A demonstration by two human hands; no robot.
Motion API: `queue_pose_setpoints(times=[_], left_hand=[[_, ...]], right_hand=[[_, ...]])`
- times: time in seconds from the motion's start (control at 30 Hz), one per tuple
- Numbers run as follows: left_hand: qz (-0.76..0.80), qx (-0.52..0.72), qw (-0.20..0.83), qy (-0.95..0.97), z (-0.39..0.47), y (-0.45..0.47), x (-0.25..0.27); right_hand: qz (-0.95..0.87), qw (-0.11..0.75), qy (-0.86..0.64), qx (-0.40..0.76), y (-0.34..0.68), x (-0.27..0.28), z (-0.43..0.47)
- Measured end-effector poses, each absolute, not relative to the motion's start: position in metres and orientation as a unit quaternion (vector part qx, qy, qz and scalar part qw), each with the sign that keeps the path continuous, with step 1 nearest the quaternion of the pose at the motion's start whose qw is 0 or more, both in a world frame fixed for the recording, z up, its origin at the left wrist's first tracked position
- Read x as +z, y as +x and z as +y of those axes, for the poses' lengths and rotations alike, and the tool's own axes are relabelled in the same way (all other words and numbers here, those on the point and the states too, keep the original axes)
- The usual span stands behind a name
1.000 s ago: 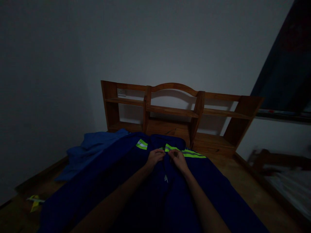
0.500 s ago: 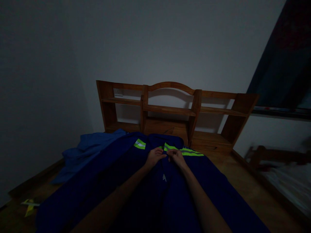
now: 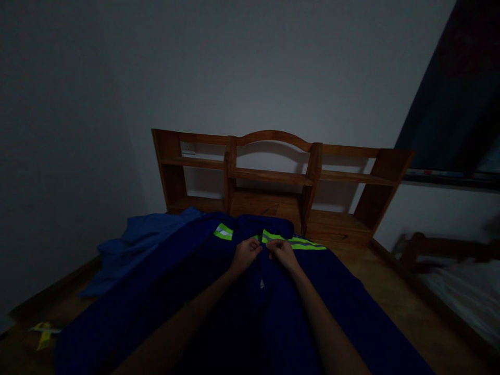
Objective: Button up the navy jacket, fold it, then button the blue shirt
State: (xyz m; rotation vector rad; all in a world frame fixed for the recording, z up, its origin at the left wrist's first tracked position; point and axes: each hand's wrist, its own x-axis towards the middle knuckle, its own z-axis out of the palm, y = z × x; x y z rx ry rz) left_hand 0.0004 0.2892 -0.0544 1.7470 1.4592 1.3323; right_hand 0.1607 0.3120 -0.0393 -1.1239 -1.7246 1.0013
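Jacket spread on wooden bed boards, left hand and right hand pinching its front edges near the collar; blue cloth beside left edge, boards between right edge and side rail.

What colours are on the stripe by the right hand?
The stripe is yellow-green with grey along its middle; the head view shows it.
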Motion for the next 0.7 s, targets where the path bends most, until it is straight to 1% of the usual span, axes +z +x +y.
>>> queue_pose_setpoints(times=[0.07, 0.13, 0.2, 0.27, 0.33, 0.4, 0.47, 0.53, 0.57, 0.6, 0.63, 0.7], left_hand=[[0.546, 0.468, 0.254, 0.646, 0.288, 0.001, -0.05], [0.573, 0.448, 0.201, 0.656, 0.285, -0.005, -0.042], [0.612, 0.412, 0.08, 0.67, 0.28, -0.022, -0.028], [0.649, 0.346, -0.049, 0.675, 0.274, -0.054, -0.01], [0.689, 0.268, -0.12, 0.662, 0.268, -0.098, 0.007], [0.746, 0.192, -0.127, 0.625, 0.265, -0.145, 0.019], [0.782, 0.124, -0.083, 0.606, 0.265, -0.185, 0.025], [0.783, 0.098, -0.044, 0.612, 0.266, -0.209, 0.026], [0.776, 0.108, -0.041, 0.62, 0.267, -0.215, 0.026], [0.767, 0.13, -0.05, 0.626, 0.268, -0.217, 0.026], [0.758, 0.16, -0.07, 0.628, 0.27, -0.217, 0.026], [0.737, 0.223, -0.113, 0.628, 0.273, -0.213, 0.028]], right_hand=[[-0.686, 0.423, -0.485, 0.339, 0.166, -0.038, 0.311], [-0.678, 0.435, -0.528, 0.269, 0.181, -0.03, 0.312], [-0.669, 0.436, -0.567, 0.202, 0.208, -0.017, 0.314], [-0.662, 0.418, -0.604, 0.154, 0.247, -0.001, 0.316], [-0.657, 0.38, -0.637, 0.134, 0.289, 0.013, 0.316], [-0.654, 0.332, -0.664, 0.146, 0.326, 0.023, 0.314], [-0.668, 0.269, -0.667, 0.192, 0.352, 0.027, 0.31], [-0.698, 0.186, -0.644, 0.254, 0.366, 0.027, 0.308], [-0.709, 0.152, -0.631, 0.275, 0.369, 0.026, 0.307], [-0.716, 0.137, -0.624, 0.282, 0.37, 0.024, 0.307], [-0.718, 0.144, -0.624, 0.273, 0.371, 0.023, 0.309], [-0.709, 0.199, -0.637, 0.229, 0.369, 0.021, 0.314]])
